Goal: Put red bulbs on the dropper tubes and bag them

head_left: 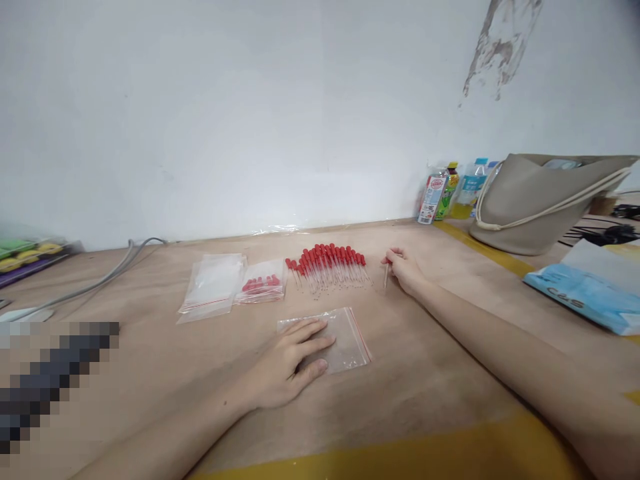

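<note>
My left hand (295, 363) lies flat with fingers spread on a clear zip bag (345, 353) that has a red strip along its right edge. Beyond it, a fan-shaped pile of droppers (330, 257) with red bulbs and clear tubes rests on the table. To the right of that pile, my right hand (404, 268) is closed on a dropper (386, 277); its thin tube points down and the fingers hide its top. Left of the pile are a bag with several red-bulbed droppers inside (261, 283) and a stack of flat clear bags (213, 283).
At the back right stand a carton (431, 199), drink bottles (470, 190) and a grey bag (540, 200). A blue tissue pack (580, 293) lies at the right. Grey cables (123, 263) run across the left side, near a tray of green and yellow things (33, 253).
</note>
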Tool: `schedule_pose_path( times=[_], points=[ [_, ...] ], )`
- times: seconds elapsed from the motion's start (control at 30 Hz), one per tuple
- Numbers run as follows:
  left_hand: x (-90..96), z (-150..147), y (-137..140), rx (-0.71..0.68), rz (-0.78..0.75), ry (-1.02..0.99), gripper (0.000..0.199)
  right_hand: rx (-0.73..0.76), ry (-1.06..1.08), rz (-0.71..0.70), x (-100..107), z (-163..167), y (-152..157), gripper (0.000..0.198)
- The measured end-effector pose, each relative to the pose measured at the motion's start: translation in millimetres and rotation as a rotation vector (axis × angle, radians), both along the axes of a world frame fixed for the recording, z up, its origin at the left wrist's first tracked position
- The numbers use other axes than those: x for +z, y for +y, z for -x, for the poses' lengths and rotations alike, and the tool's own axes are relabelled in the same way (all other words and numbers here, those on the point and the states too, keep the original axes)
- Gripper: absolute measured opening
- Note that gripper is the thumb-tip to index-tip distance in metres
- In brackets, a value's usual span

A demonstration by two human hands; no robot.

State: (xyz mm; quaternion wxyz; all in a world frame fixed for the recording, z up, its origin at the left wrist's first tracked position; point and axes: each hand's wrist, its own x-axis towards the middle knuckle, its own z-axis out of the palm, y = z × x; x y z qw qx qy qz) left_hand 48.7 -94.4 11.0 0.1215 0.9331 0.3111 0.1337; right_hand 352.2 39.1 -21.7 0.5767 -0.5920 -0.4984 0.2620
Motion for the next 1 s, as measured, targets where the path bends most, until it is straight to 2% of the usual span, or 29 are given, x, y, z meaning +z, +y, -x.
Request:
schedule_pose_path(
  times=[0.1, 0.27, 0.47, 0.57, 0.73, 0.83, 0.9, 1.0],
  points=[
    [-0.2, 0, 0, 0.011, 0.002, 0.009, 0.039, 0.025, 0.102, 0.019, -2, 10, -37, 0.023],
    [-0.4, -1, 0, 0.02, -0.001, -0.001, 0.039, 0.178, 0.38, -0.008, 0, 34, -87, 0.033],
    [-0.6, -2, -1, 0.034, 0.011, -0.013, 0.042, 0.217, 0.483, 0.021, 7, 46, -99, 0.041],
    [-0.8, -3, -1, 0.038, 0.011, -0.018, 0.047, 0.305, 0.527, 0.064, 10, 50, -105, 0.041],
    [1.1, -4, -1, 0.028, 0.003, -0.062, 0.053, 0.636, 0.361, 0.12, 14, 50, -116, 0.031],
    [1.9, -4, -1, 0.032, 0.012, -0.063, 0.053, 0.742, 0.24, 0.081, 17, 45, -118, 0.026],
    [1.5, -4, -1, 0.028, 0.015, -0.068, 0.052, 0.819, 0.209, 0.079, 19, 43, -118, 0.026],
    [0.5, -5, -1, 0.026, 0.011, -0.079, 0.052, 0.978, 0.23, 0.154, 22, 45, -119, 0.029]
  ],
)
